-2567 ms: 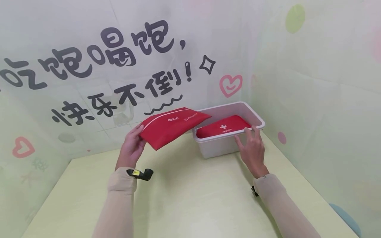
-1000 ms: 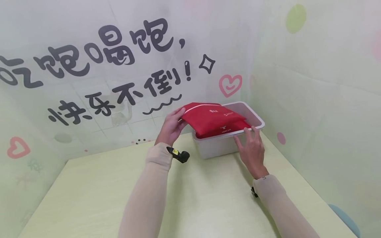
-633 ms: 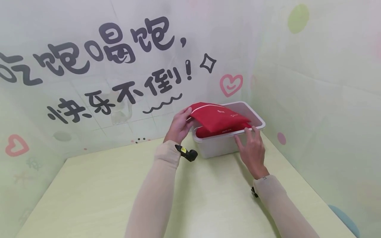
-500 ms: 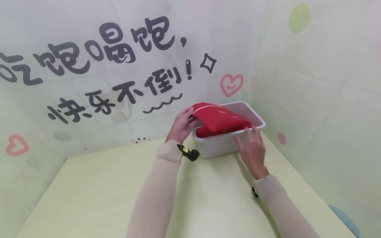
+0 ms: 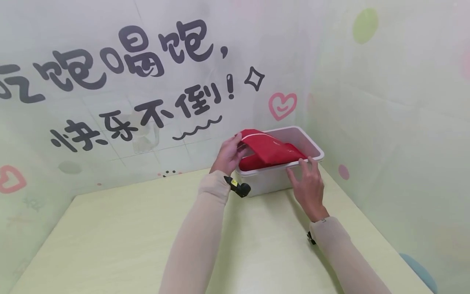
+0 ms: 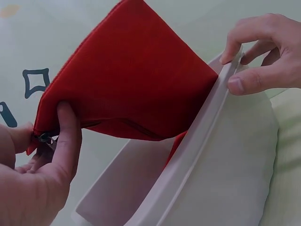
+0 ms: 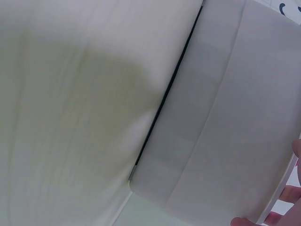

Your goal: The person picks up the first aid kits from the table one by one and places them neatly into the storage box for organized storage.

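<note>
In the head view my left hand (image 5: 227, 157) pinches the left end of a red zippered pouch (image 5: 269, 148). The pouch slants down to the right, its far end inside a white plastic storage bin (image 5: 268, 182). Under it in the bin lies another red pouch (image 5: 250, 163), mostly covered. My right hand (image 5: 310, 188) grips the bin's near rim by the right corner. The left wrist view shows my thumb and fingers at the zip end of the raised pouch (image 6: 127, 70). In the right wrist view, fingertips (image 7: 290, 193) hold the rim at the lower right.
The bin stands on a pale wooden table (image 5: 121, 232), near its back right corner. A printed wall covering (image 5: 205, 122) rises close behind, with another wall (image 5: 389, 134) at the right. A blue-green rounded shape (image 5: 418, 269) shows past the table's right edge.
My left hand has carried the red pouch rightward from beside the bin, and its far end has gone down inside, covering the other pouch's lettering. My right hand has stayed on the rim.
</note>
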### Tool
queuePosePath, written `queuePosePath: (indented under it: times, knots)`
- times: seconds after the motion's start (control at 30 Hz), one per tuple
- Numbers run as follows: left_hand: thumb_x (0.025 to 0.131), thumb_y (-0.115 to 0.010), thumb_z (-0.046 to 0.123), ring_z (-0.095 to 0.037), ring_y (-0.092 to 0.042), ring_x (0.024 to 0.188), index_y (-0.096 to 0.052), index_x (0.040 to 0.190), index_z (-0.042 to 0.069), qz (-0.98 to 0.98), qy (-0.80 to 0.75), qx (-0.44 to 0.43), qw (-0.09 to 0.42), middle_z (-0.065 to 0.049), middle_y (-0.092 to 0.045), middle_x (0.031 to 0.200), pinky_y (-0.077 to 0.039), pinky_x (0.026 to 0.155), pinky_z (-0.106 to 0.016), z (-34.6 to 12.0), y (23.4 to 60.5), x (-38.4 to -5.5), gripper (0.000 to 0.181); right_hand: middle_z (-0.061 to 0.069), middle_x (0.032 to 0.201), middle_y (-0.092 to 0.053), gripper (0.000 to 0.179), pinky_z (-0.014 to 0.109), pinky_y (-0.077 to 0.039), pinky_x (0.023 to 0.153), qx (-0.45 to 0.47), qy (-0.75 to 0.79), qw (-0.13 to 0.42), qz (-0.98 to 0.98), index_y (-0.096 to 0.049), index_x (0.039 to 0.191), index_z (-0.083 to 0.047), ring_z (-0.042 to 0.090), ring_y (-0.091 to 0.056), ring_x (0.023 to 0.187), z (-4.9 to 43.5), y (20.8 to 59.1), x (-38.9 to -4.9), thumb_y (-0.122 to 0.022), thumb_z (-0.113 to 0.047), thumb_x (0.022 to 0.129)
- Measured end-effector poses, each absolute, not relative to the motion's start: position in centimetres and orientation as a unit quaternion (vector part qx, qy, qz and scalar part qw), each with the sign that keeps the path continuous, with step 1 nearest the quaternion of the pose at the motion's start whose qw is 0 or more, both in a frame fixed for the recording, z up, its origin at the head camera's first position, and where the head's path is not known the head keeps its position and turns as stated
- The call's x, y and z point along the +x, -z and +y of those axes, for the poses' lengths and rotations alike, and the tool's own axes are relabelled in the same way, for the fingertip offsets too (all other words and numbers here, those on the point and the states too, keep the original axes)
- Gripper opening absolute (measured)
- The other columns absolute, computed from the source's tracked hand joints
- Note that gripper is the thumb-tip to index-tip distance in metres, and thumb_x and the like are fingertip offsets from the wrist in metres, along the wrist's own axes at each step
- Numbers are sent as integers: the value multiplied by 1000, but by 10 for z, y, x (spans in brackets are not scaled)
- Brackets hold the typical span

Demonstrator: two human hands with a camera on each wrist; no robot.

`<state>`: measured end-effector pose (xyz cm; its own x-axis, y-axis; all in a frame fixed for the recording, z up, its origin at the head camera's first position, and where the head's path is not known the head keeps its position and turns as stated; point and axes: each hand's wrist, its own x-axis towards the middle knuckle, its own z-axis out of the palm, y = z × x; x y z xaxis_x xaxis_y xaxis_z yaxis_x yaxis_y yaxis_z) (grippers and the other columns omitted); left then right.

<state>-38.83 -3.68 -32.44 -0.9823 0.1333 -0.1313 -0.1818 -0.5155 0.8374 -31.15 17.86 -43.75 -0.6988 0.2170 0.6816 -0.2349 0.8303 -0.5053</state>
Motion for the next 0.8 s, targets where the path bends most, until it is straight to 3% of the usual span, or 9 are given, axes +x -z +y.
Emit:
queuePosePath:
  times: [0.23, 0.47, 0.67, 0.8]
  knots:
    - [104, -54, 21, -23, -61, 110, -55, 137, 2, 487, -867, -26, 104, -14, -61, 128, -50, 100, -35, -31, 325, -390, 38, 26, 138, -48, 51, 59, -56, 76, 0, -289, 384, -877, -57, 131, 0, 44, -56, 116, 178, 439, -312, -71, -30, 92]
    - [100, -60, 11, -25, -60, 114, -59, 132, 0, 498, -864, -11, 78, -14, -60, 125, -42, 109, -38, -35, 326, -390, 34, 26, 138, -48, 54, 58, -56, 75, 0, -283, 389, -877, -57, 132, 1, 43, -56, 116, 178, 437, -312, -71, -33, 93]
    - [94, -63, -2, -26, -62, 116, -49, 145, 1, 588, -806, -3, 58, -15, -59, 135, -46, 106, -36, -38, 329, -389, 53, 27, 137, -48, 53, 57, -57, 71, -4, -279, 385, -880, -57, 132, 1, 43, -57, 115, 177, 437, -312, -70, -32, 93]
    - [93, -64, -4, -30, -67, 111, -48, 144, -2, 660, -750, -32, 12, -20, -60, 131, -51, 100, -39, -37, 331, -385, 54, 27, 137, -48, 53, 56, -58, 71, -7, -277, 382, -882, -57, 132, 2, 44, -57, 116, 176, 437, -312, -71, -30, 92]
